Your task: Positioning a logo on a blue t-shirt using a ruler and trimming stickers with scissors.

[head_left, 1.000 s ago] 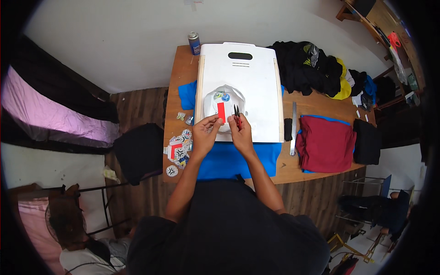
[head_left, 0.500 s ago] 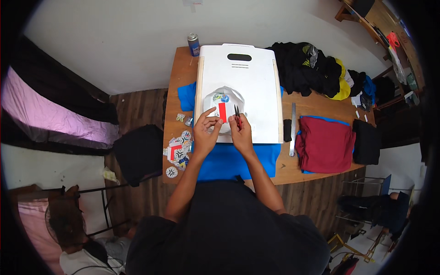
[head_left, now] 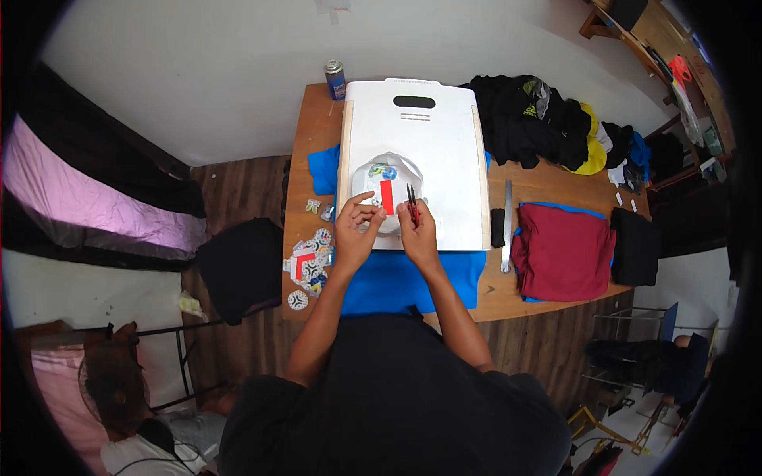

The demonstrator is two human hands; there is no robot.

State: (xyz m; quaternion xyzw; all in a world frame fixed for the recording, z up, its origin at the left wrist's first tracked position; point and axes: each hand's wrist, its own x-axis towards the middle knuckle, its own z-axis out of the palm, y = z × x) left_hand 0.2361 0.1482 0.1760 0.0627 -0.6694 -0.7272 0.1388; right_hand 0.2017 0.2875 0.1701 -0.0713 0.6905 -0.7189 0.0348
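Note:
My left hand point(head_left: 357, 230) pinches the lower end of a small red strip point(head_left: 386, 196) between thumb and fingers. Close beside it, my right hand point(head_left: 417, 232) holds small dark snips point(head_left: 412, 200) with red on the handle, blades pointing up and away from me. Both hands are over a round, crumpled-looking white piece point(head_left: 405, 164), with printed blue and green patches point(head_left: 382, 170) at its far side. Under it lies a large white panel point(head_left: 452, 182) with a dark oval handle slot. Blue cloth point(head_left: 421, 278) shows beneath the panel's near edge.
Printed cutouts point(head_left: 311, 258) lie on the wooden table at left. A spray can point(head_left: 334, 80) stands at the back left. To the right are a metal ruler point(head_left: 507, 226), folded maroon cloth point(head_left: 563, 247) and a heap of black clothes point(head_left: 520, 119). Another person point(head_left: 159, 448) is at lower left.
The whole view has shifted slightly. My hands keep nearly the same pose, with the red strip and the snips still held over the round white piece.

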